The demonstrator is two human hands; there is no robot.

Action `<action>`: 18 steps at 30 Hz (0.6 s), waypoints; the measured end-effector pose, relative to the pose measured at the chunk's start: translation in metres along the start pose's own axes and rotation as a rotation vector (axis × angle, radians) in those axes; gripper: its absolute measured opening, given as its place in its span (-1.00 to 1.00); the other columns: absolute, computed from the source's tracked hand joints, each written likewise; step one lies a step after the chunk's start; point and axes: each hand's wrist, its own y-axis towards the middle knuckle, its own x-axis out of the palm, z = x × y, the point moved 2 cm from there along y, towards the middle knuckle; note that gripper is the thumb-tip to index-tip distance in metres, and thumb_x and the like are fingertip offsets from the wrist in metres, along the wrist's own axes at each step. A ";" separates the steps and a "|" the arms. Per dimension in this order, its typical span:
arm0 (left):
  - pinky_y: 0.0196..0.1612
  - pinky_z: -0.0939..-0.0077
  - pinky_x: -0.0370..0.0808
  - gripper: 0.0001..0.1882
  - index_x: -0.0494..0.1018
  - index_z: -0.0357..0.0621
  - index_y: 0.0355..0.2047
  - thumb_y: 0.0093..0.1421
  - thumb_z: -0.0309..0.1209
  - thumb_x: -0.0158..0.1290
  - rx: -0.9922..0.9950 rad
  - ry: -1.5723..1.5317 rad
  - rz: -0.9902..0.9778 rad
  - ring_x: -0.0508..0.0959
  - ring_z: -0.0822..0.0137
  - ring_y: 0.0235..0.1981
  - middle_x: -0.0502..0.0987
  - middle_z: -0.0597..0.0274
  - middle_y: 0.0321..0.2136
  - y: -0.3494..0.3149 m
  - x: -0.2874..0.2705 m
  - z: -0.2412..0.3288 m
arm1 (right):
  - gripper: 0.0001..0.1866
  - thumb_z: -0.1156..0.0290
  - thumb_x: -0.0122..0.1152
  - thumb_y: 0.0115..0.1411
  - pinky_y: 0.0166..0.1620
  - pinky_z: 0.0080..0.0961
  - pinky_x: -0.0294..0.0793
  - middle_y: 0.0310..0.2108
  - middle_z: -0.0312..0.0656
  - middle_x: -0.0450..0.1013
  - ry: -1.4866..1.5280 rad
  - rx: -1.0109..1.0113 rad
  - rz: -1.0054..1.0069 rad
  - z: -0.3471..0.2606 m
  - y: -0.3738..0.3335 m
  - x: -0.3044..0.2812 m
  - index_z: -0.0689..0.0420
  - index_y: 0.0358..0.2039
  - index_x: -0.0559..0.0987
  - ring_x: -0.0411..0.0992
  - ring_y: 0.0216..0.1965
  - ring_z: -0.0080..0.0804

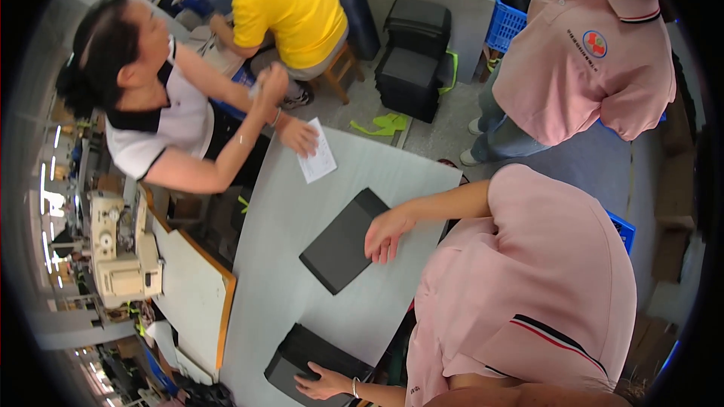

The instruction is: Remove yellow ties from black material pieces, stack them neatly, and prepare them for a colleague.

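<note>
On the grey table (260,256), a black flat rectangular piece (335,249) lies at a slant. My right hand (388,232) rests over its right edge, fingers bent downward and apart, with nothing visibly gripped. Nearer the bottom of the view is a stack of similar black pieces (294,350). My left hand (324,383), with a bracelet at the wrist, lies on top of it with fingers spread. The material of the black pieces cannot be made out, and my left forearm hides part of the stack.
Across the table a co-worker's hand (299,138) lies on a white paper (320,158). A sewing machine (121,249) stands left. Beyond are a tall stack of black pieces (411,68), bright green material (386,123), a blue crate (507,26), and people in yellow and pink shirts.
</note>
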 end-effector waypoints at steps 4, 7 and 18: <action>0.26 0.10 0.36 -0.46 0.40 -0.27 0.20 0.34 -0.21 0.18 0.137 -0.515 0.172 0.41 -0.02 0.22 0.38 -0.05 0.23 -0.017 -0.043 0.097 | -0.60 0.15 0.25 0.36 -0.05 -0.33 0.64 -0.03 -0.07 0.58 0.168 -0.256 0.352 -0.016 -0.101 -0.099 0.20 0.03 0.55 0.60 -0.07 -0.28; 0.21 0.22 0.43 -0.52 0.39 -0.31 0.20 0.33 -0.40 0.18 0.200 -1.042 -0.124 0.48 0.10 0.14 0.44 -0.04 0.17 -0.048 -0.063 0.217 | -0.61 0.17 0.26 0.35 -0.07 -0.33 0.64 -0.05 -0.09 0.58 0.322 -0.381 0.507 -0.022 -0.153 -0.160 0.19 0.04 0.55 0.61 -0.10 -0.29; 0.32 0.35 0.31 -0.50 0.36 -0.36 0.24 0.46 -0.23 0.00 0.107 -1.703 -1.485 0.44 0.27 0.20 0.47 0.05 0.17 -0.188 -0.077 0.623 | -0.66 0.24 0.33 0.28 -0.24 -0.49 0.63 -0.18 -0.21 0.58 0.366 -0.668 1.351 -0.057 -0.246 -0.379 0.15 -0.03 0.57 0.58 -0.22 -0.46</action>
